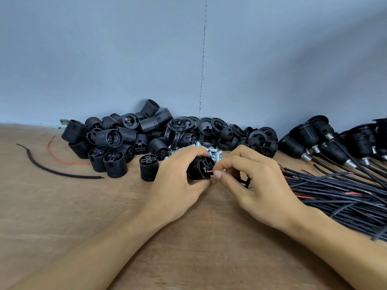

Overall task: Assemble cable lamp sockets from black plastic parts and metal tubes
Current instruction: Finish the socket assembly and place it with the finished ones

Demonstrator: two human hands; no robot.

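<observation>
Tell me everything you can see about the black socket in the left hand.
The socket is black, plastic-looking and cylindrical, with a ribbed, threaded side. It is held on its side over the wooden table, its end face, with a cross-shaped moulding, turned toward the right hand. The left hand grips it around the side. A thin red wire, pinched by the right hand, meets that end face.

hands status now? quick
Left hand: grips a socket.
Right hand: pinches the red wire at the socket's end.
</observation>
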